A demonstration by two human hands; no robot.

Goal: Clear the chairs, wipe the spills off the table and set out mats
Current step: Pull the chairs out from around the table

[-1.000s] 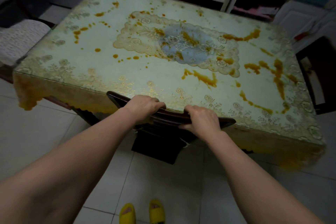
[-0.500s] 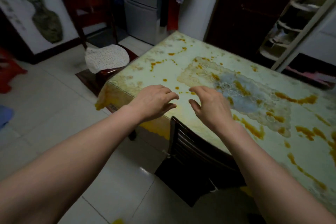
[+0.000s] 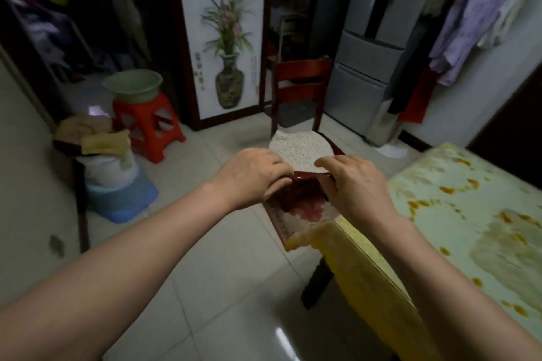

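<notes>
A round white dotted mat (image 3: pixel 299 148) lies on the seat of a dark red wooden chair (image 3: pixel 300 79) at the table's far end. My left hand (image 3: pixel 252 177) curls its fingers at the mat's near left edge. My right hand (image 3: pixel 353 184) pinches the near right edge. The table (image 3: pixel 481 231) fills the right side under a pale green floral cover with a yellow hem. Orange spills (image 3: pixel 445 190) dot the cover. Part of the seat below the mat is hidden by my hands.
A red plastic stool (image 3: pixel 146 129) with a green basin (image 3: pixel 133 86) stands at the left. Nearer are a blue stool (image 3: pixel 120 198) with sacks and folded cloths. A grey fridge (image 3: pixel 366 82) and hanging clothes (image 3: pixel 475 14) are behind the chair. Tiled floor lies between.
My hands let go of the near chair's backrest, and my view swung left. Both hands reached out to the chair at the table's end and closed on the white mat.
</notes>
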